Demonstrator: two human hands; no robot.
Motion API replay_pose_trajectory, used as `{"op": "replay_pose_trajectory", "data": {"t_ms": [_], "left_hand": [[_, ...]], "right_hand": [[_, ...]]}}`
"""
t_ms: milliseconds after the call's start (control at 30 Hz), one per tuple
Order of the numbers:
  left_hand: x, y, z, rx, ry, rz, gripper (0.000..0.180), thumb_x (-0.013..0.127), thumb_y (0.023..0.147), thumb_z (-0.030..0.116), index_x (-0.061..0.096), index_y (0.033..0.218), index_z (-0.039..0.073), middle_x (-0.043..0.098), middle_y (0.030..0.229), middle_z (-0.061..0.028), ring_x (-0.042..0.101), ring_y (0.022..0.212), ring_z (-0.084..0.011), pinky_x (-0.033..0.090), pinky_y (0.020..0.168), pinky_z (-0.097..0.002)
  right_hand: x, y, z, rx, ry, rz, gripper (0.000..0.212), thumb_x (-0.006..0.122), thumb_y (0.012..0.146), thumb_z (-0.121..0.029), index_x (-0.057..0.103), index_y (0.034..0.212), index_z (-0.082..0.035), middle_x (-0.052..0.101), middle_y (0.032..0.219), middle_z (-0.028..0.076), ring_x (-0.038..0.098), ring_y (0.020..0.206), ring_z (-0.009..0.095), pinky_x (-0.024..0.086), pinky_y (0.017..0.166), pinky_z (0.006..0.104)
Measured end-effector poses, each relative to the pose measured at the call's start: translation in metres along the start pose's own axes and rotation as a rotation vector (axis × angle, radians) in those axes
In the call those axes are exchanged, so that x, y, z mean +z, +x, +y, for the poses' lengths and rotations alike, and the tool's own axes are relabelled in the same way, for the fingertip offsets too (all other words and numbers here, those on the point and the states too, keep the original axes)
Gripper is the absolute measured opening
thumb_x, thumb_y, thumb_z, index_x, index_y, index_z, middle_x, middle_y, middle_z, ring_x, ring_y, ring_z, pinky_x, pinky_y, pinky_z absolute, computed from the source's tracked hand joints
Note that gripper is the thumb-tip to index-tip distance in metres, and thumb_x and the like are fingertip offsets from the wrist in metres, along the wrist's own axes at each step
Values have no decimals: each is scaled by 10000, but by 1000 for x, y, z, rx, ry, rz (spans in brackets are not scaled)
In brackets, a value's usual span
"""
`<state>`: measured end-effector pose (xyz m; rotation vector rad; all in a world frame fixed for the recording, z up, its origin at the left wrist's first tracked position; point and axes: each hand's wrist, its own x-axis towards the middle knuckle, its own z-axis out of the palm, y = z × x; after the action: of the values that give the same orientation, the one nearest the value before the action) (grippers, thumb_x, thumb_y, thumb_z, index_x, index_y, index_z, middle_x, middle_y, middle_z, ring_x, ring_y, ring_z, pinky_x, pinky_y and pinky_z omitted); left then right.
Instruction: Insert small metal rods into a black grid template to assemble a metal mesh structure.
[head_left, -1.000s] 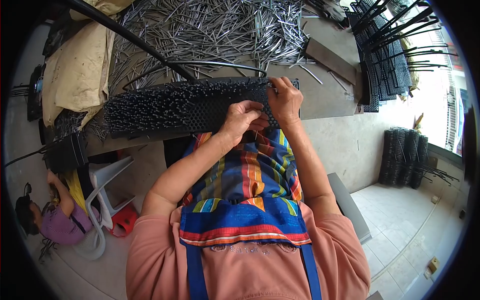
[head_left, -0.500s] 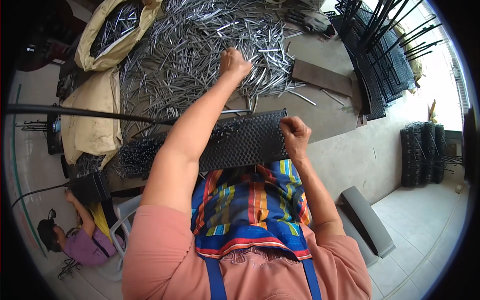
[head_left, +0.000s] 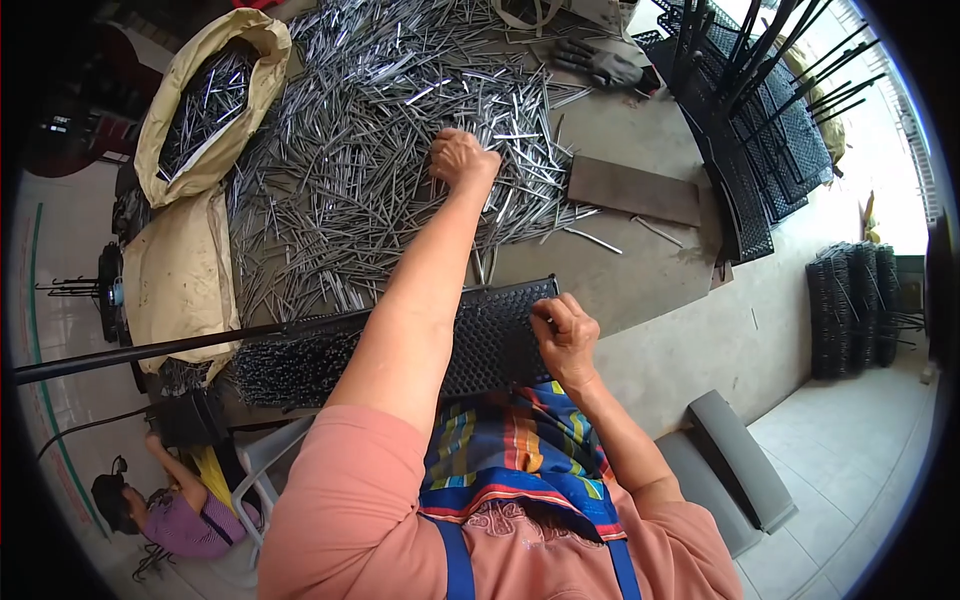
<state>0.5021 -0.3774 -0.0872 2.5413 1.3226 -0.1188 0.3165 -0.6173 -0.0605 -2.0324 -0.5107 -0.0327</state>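
Observation:
My left hand [head_left: 463, 158] reaches over a wide heap of thin silvery metal strips [head_left: 345, 130] with its fingers curled down into it. What those fingers hold is hidden under the hand. Closed at the right end of a long black perforated tray [head_left: 490, 345], my right hand [head_left: 567, 335] has its thumb and fingers on the tray's edge. The tray lies across the near table edge, just above my striped apron. Its left part is packed with upright dark pieces [head_left: 290, 375], while holes show on the right part. My left forearm covers its middle.
An open tan sack [head_left: 150, 160] of strips stands far left. A brown flat plate [head_left: 635, 190] and a dark glove [head_left: 605, 65] lie right of the heap. Black mesh racks [head_left: 745, 150] stand far right. A dark bar [head_left: 150, 350] crosses the left. Another person [head_left: 190, 520] sits lower left.
The whole view has shifted, so the table and tray sit lower. My left hand stays at the heap, its fingers now turned further down and left. My right hand keeps at the tray's end.

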Motion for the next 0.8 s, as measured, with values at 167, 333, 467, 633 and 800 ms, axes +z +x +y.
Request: {"op": "replay_pose_trajectory", "data": {"t_ms": [167,333,467,633,800], "left_hand": [[17,9,-16,109,-95,45,511,685,761,195,478,1152,-61,635,1104,-231,681,962,-353,560,807,-487],[3,33,-48,-51,-523,-62,192,610,698,32,661,872,-30,696,962,-225,705,859,-355,580,723,-441],[-16,28,-61,-246,-1293,-144,290,631,618,-104,517,884,-85,623,865,-203,656,607,-316,557,505,-389],[-63,-16,-53,-186,-1907,-139,340,642,611,-170,444,874,-85,606,812,-178,634,576,-283,572,544,-384],[-90,-85,-52,115,-2060,65,300,690,686,-122,610,965,-48,665,867,-127,676,751,-229,580,679,-343]], "right_hand": [[-1,2,1,28,-1,0,128,716,731,6,669,836,-49,595,731,92,614,626,249,466,562,323],[-1,0,6,80,99,-2,106,715,738,7,675,829,-28,577,703,77,587,611,177,447,560,292],[-3,15,9,196,291,39,65,702,775,-6,681,837,-2,603,696,51,559,623,98,447,575,263],[15,91,-22,228,476,153,175,662,895,-155,696,931,13,664,781,34,604,698,102,473,668,242],[81,149,-44,927,1165,61,527,506,966,-508,663,1088,-20,683,955,75,633,866,172,482,798,330]]}}
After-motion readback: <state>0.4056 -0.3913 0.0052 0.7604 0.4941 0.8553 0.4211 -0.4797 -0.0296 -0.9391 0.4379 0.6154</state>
